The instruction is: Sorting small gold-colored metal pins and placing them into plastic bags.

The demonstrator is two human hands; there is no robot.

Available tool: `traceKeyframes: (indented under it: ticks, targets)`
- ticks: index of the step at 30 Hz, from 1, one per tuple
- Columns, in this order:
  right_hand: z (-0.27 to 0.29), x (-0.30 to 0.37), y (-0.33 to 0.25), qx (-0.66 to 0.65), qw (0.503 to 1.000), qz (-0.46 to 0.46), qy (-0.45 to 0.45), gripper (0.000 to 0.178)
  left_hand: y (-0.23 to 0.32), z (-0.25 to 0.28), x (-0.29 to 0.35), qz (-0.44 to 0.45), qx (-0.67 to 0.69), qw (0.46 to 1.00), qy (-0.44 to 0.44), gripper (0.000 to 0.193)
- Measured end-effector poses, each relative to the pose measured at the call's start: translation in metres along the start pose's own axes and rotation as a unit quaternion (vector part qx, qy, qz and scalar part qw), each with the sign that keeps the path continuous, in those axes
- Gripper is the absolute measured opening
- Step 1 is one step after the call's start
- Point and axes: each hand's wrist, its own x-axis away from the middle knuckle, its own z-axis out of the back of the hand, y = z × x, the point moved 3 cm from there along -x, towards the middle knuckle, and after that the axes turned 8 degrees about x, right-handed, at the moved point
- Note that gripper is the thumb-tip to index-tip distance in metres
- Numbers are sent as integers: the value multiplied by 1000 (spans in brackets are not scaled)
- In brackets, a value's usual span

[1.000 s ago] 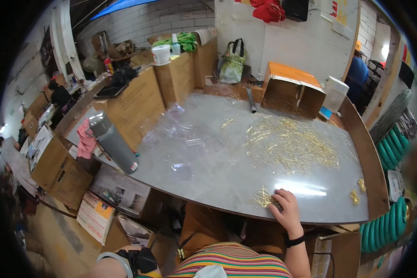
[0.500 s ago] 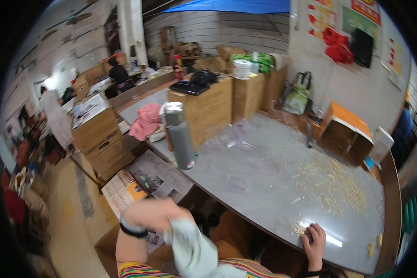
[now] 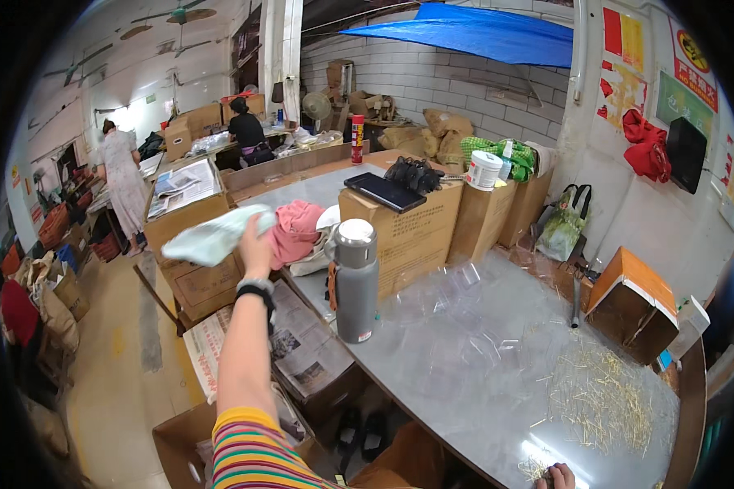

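Note:
My left hand is stretched out at the left, closed on a pale green cloth that hangs loosely beyond the fingers. Just right of it lie a pink cloth and a whitish cloth by a grey thermos with a silver lid. At the bottom edge, only part of my right hand shows on the grey table. Its fingers look curled, and what they hold, if anything, is hidden. Beside them is a little heap of thin golden pieces; a wider scatter spreads behind.
Clear plastic pieces lie mid-table. Cardboard boxes carry a black tablet-like device and a white tub. An orange-topped box stands right, near a dark-handled tool. Two people are far left.
My left hand has swung from near my lap forward and left, carrying the pale green cloth over toward the pink one. The view has shifted, and my right hand now sits lower in it.

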Motion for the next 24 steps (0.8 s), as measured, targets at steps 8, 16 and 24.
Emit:
traceKeyframes:
  ticks: [8, 16, 24]
  targets:
    - [4, 3, -8, 25, 1000, 0, 7, 29, -26, -119, 15, 74, -33, 951, -299, 60]
    - [3, 12, 0, 62, 998, -22, -16, 34, -58, -74, 45, 82, 193, 954, -213, 46]
    - [1, -14, -9, -24, 999, -40, -9, 36, 44, 15, 124, 113, 153, 979, -65, 34]
